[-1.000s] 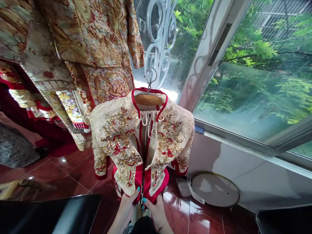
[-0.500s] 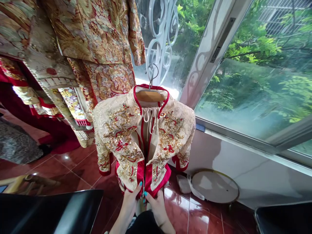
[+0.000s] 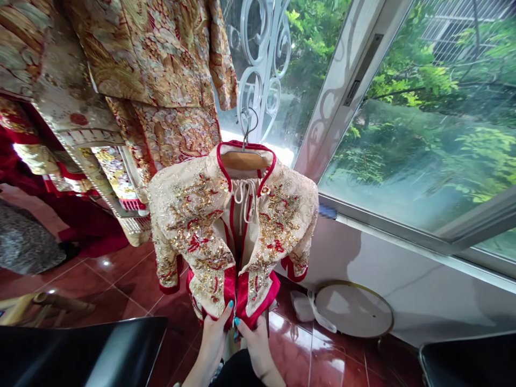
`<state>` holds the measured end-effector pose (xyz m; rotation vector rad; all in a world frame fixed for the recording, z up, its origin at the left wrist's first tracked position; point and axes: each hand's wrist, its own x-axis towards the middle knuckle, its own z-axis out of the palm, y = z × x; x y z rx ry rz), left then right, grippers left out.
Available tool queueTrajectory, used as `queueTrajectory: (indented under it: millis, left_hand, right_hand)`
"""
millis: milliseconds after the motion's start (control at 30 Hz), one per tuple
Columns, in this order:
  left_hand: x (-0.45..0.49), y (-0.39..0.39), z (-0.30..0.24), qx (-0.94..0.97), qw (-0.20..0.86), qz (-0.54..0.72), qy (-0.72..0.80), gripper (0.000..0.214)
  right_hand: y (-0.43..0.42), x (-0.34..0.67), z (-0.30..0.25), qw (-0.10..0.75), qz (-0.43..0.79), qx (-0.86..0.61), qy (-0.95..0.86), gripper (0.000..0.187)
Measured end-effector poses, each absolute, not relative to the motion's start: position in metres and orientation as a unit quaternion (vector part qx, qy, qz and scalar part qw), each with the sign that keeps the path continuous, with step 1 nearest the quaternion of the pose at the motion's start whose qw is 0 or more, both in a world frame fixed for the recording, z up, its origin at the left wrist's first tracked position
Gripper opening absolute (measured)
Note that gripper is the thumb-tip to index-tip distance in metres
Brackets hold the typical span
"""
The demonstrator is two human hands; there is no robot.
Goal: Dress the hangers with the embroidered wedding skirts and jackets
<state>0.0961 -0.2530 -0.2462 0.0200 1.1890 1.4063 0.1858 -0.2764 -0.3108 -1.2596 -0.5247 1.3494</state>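
Observation:
A cream jacket [image 3: 201,236] with gold beading, red embroidery and red satin trim hangs from a wooden hanger [image 3: 245,159] with a metal hook. Its front is parted at the chest, and white cords dangle inside the collar. At the bottom left front edge, my left hand [image 3: 214,328] pinches the red hem, thumb on top. Close beside it, my right hand [image 3: 255,333] grips the opposite front hem, also thumb up. Both hands' other fingers are hidden behind the cloth. The two front edges meet or nearly meet between my thumbs.
Ornate gold and red garments [image 3: 161,64] hang at the left. A window [image 3: 403,134] with a white scroll grille [image 3: 258,59] stands behind. A round white board [image 3: 355,309] leans by the wall, near a plastic bag [image 3: 302,306]. Black glossy surfaces [image 3: 80,349] lie low on both sides.
The view has shifted slightly, so the jacket and surroundings sit a little further left. Both hands keep their hold on the hem.

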Motion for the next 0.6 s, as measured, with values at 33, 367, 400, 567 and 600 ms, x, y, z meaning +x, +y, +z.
queueTrajectory:
  millis: [33, 367, 400, 567, 600]
  left_hand:
    - [0.097, -0.253, -0.246, 0.006, 0.6, 0.614, 0.512, 0.033]
    - [0.097, -0.257, -0.254, 0.041, 0.611, 0.613, 0.499, 0.045]
    - [0.096, -0.257, -0.254, 0.039, 0.614, 0.611, 0.498, 0.046]
    - [0.088, -0.255, -0.254, 0.059, 0.63, 0.595, 0.495, 0.04]
    - [0.086, -0.255, -0.255, 0.067, 0.636, 0.589, 0.494, 0.038]
  right_hand:
    - [-0.277, 0.185, -0.31, 0.574, 0.57, -0.542, -0.226, 0.039]
    - [-0.278, 0.182, -0.302, 0.578, 0.582, -0.54, -0.191, 0.04]
    - [-0.278, 0.182, -0.302, 0.58, 0.578, -0.541, -0.193, 0.04]
    - [-0.278, 0.184, -0.306, 0.578, 0.576, -0.54, -0.206, 0.037]
    - [-0.278, 0.185, -0.307, 0.574, 0.578, -0.542, -0.208, 0.036]
